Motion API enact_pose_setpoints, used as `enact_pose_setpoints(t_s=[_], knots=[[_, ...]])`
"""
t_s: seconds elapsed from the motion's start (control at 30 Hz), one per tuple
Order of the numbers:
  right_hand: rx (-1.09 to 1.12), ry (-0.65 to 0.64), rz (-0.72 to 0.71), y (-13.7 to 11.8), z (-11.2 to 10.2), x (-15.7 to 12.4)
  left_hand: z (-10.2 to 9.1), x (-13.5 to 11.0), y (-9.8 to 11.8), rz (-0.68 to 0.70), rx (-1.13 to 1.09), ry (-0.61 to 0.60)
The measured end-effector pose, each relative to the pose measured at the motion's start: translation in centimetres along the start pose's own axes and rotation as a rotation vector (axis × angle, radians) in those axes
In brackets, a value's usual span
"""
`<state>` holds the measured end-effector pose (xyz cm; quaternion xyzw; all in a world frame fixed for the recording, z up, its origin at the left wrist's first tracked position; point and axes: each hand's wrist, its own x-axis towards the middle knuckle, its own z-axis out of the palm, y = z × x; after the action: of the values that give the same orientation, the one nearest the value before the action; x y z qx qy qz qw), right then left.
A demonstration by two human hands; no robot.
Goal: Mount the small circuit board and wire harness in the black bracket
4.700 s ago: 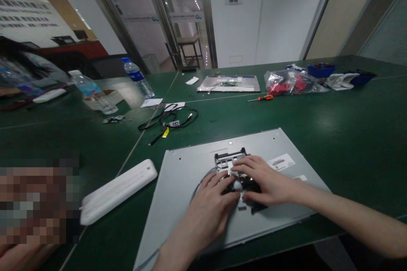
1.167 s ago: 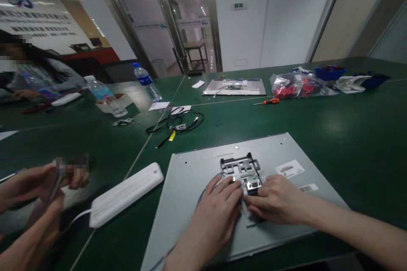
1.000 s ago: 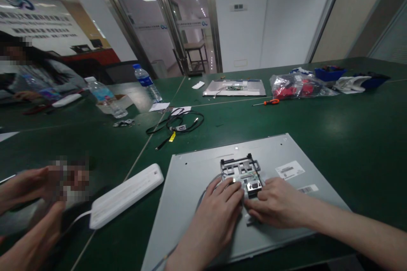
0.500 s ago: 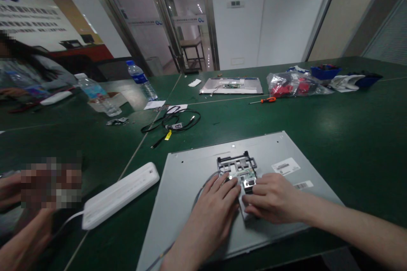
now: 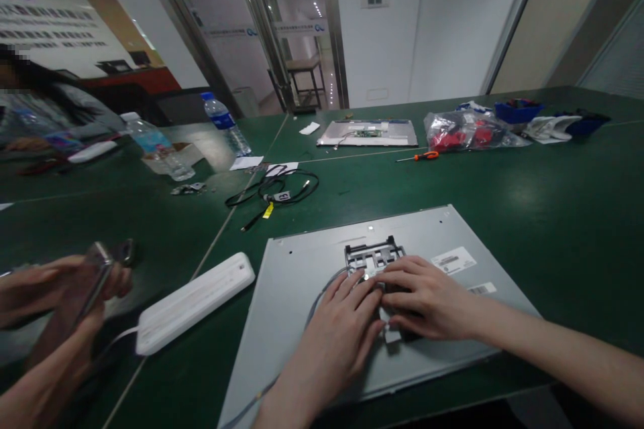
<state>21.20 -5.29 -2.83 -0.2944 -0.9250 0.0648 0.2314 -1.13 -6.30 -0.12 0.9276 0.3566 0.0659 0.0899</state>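
Observation:
A flat silver-grey display panel [image 5: 282, 322] lies back side up on the green table before me. Near its middle sits a metal bracket [image 5: 355, 255] with a slotted frame and black rails; part of a circuit board earlier visible there is now largely covered. My left hand [image 5: 342, 322] grips the bracket's left and near part, fingers over it and thumb by its near end. From the right, my right hand [image 5: 427, 298] holds the bracket too, fingers laid across it, fingertips close to the left hand. A grey cable [image 5: 314, 305] runs from the bracket under my left wrist.
At left, a white power strip [image 5: 196, 305] lies near another person's hands, which hold a phone [image 5: 75, 315]. Beyond are a black cable [image 5: 296, 200], bottles [image 5: 221, 122], an orange screwdriver [image 5: 425, 156], a second panel [image 5: 367, 134] and a plastic bag [image 5: 467, 131].
My right hand has shifted from pinching the metal connector to lying over the board, fingers straighter, covering the connector. My left hand has hardly moved. The view has tilted very slightly.

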Motion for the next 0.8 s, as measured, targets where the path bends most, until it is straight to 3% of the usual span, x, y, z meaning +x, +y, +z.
enact_pose_setpoints(t_s=[0.53,0.8], knots=[[0.007,-0.002,-0.015,0.06,-0.17,0.07,-0.34,0.26,0.24,0.032,-0.017,0.047],[0.054,-0.013,-0.059,-0.14,-0.52,0.19,-0.10,0.17,0.13,0.005,-0.025,0.009]])
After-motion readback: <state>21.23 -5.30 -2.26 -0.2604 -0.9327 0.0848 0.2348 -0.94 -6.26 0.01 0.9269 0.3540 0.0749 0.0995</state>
